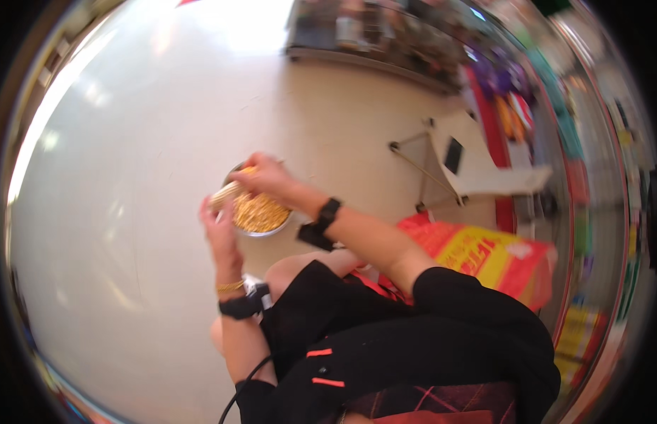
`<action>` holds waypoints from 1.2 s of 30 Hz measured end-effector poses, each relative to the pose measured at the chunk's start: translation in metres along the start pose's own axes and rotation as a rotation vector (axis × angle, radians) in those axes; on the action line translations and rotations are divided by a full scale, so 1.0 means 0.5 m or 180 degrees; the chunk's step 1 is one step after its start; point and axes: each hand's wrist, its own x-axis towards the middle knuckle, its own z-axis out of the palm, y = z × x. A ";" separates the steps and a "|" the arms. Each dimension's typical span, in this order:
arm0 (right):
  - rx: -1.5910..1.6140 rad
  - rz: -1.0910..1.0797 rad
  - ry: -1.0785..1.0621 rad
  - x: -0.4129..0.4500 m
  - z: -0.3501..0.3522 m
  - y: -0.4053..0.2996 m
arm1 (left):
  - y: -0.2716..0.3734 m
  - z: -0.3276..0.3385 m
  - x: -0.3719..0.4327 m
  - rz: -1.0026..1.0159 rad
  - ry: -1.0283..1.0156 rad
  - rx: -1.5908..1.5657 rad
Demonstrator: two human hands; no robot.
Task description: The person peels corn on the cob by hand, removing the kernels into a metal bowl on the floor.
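A pale corn cob (pixel 226 194), with some yellow kernels near its upper end, is held between my two hands. My left hand (pixel 219 225) grips its lower left end. My right hand (pixel 262 174) is closed around the upper right end, and its fingers hide part of the cob. Just beneath and beside the hands is a round metal bowl (pixel 278 228) full of loose yellow corn kernels (pixel 259 213). The hands are a little blurred.
A red and yellow bag (pixel 482 254) bearing writing lies at my right. Beyond it stands a small folding chair (pixel 479 177) with a dark phone (pixel 453 155) on it. A shelf (pixel 370 58) stands at the top, and stocked shelves (pixel 577 212) line the right side.
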 end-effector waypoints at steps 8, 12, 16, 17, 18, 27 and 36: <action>-0.0308 -0.1122 0.0816 -0.063 0.072 0.013 | 0.047 -0.040 -0.006 -0.0095 -0.1261 -0.1168; 0.0897 -0.0374 -0.0087 -0.132 0.015 -0.048 | 0.094 -0.037 -0.028 0.0031 -0.1367 -0.0940; 0.0476 -0.0951 0.0156 -0.139 0.029 -0.068 | 0.124 -0.047 -0.024 0.0130 -0.1711 -0.0912; 0.0319 -0.1024 0.0279 -0.135 0.022 -0.047 | 0.111 -0.037 -0.015 0.0052 -0.1741 -0.0838; -0.0076 -0.0920 0.0285 -0.134 0.008 -0.028 | 0.098 -0.011 -0.023 0.0065 -0.1702 -0.0722; 0.0028 -0.1340 0.0445 -0.268 -0.058 -0.063 | 0.173 0.056 -0.116 0.0153 -0.1850 -0.0006; -0.0119 -0.1365 0.0852 -0.292 -0.100 -0.072 | 0.206 0.095 -0.102 0.0074 -0.1842 0.0319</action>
